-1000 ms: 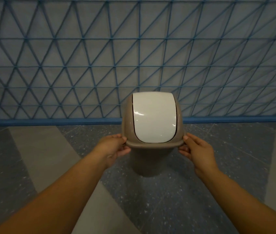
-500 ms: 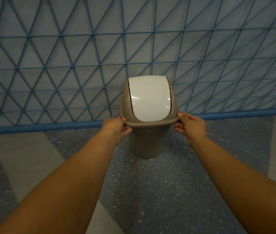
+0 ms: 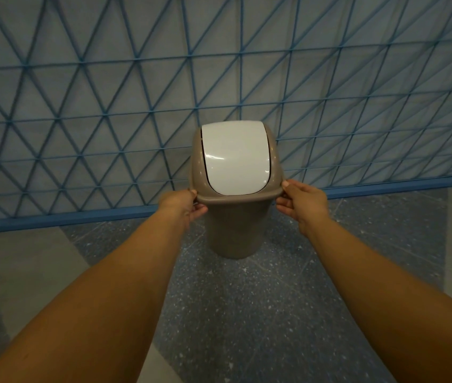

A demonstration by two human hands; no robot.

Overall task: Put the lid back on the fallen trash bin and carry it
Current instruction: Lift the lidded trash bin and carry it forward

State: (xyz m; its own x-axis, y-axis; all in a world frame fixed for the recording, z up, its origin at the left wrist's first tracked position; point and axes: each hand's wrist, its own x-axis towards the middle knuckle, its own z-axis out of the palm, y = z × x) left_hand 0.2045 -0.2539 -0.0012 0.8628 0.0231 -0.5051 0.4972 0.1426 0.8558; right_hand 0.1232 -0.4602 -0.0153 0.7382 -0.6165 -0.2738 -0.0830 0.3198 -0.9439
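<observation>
Gripping bin (image 3: 234, 233) rim, 2 hands

Dim, even light; glare streak on lid (image 3: 235, 158); wide-angle bending at edges; slight softness

glossy white plastic flap (image 3: 235, 158), smooth taupe plastic bin (image 3: 233, 233), speckled floor (image 3: 247, 313).

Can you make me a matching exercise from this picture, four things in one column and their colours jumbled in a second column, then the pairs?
Things:
1. swing flap
2. bin body
3. wall lattice
4. floor strip

Colours:
A. blue
B. pale grey
C. white
D. taupe brown

Pairs: 1-C, 2-D, 3-A, 4-B
</observation>
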